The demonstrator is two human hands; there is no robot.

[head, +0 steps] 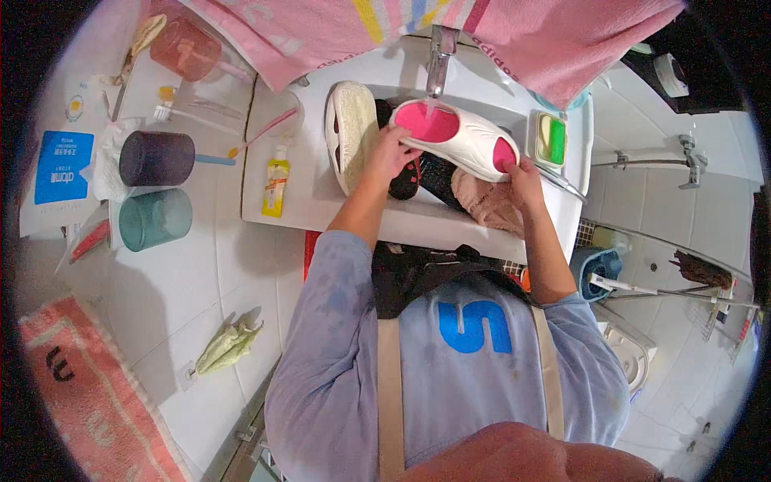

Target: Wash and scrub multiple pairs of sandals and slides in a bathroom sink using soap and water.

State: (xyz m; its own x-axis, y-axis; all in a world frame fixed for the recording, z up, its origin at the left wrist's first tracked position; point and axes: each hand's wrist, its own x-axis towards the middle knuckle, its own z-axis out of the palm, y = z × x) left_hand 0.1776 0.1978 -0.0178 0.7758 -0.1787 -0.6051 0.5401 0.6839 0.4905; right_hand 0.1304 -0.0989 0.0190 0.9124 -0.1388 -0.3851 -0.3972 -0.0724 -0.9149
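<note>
A white slipper with a pink inside [476,141] is held over the washbasin, under the metal faucet [443,60]. Water runs from the spout onto the pink part. My left hand [394,153] grips one end of the slipper, and my right hand [523,181] grips the other end. Another pale slipper [356,135] rests sole up on the basin at the left. Below the held slipper, dark footwear [405,184] lies in the basin, partly hidden. A wet pinkish-brown cloth [485,199] hangs on the basin's front edge, near my right hand.
A yellow bottle [276,184] stands left on the basin, and a soap dish [549,140] sits at the right. A pink towel [572,42] hangs beside the faucet. Tumblers, one dark [158,158] and one green [155,219], are at the left. A blue bucket [596,271] is at the right.
</note>
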